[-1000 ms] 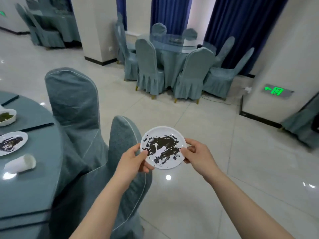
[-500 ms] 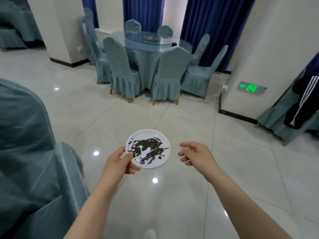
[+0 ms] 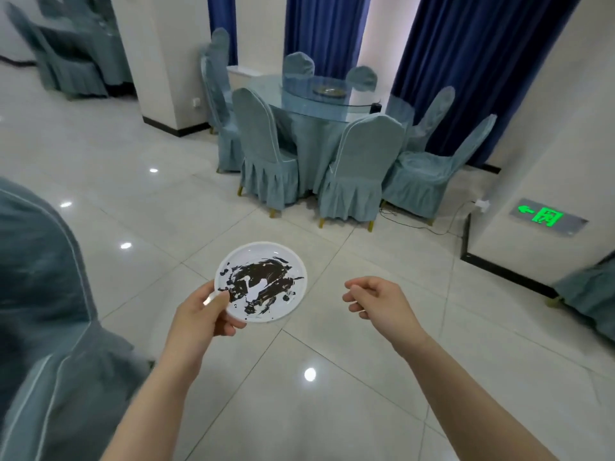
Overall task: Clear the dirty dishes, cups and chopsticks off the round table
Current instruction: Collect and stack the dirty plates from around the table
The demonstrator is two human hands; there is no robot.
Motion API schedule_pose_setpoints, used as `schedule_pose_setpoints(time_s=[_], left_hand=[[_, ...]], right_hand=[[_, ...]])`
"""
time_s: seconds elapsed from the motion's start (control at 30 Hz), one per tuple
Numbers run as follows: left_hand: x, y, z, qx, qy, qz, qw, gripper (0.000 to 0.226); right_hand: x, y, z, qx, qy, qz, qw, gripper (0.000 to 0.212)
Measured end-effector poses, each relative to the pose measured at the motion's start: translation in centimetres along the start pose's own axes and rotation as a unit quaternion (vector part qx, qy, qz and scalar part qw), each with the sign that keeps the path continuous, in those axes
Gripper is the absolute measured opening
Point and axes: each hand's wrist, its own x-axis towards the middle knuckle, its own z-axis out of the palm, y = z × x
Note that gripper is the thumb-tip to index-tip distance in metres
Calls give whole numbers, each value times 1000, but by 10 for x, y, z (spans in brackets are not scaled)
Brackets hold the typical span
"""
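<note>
Plate: round white dish (image 3: 266, 294), glossy, smeared with dark sauce.
Left hand (image 3: 203, 314): pinches its near rim.
Right hand (image 3: 376, 301): beside it, apart, loosely curled, empty.
Floor (image 3: 332, 394): shiny pale tiles below.

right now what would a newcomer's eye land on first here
First the white plate smeared with dark sauce, held at its near rim by the left hand over the tiled floor. Then the empty right hand beside it, and the glowing green exit sign low on the right wall.
</note>
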Motion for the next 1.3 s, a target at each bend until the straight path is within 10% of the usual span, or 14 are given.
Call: schedule_pose_setpoints(time_s=[0.53, 1.3], left_hand=[[82, 56, -38, -46, 394, 70, 915, 26], [-14, 37, -314, -122, 693, 82, 706, 33]], right_hand=[[236, -98, 142, -31, -340, -128, 931, 14], [146, -210, 526, -167, -586, -264, 748, 13]])
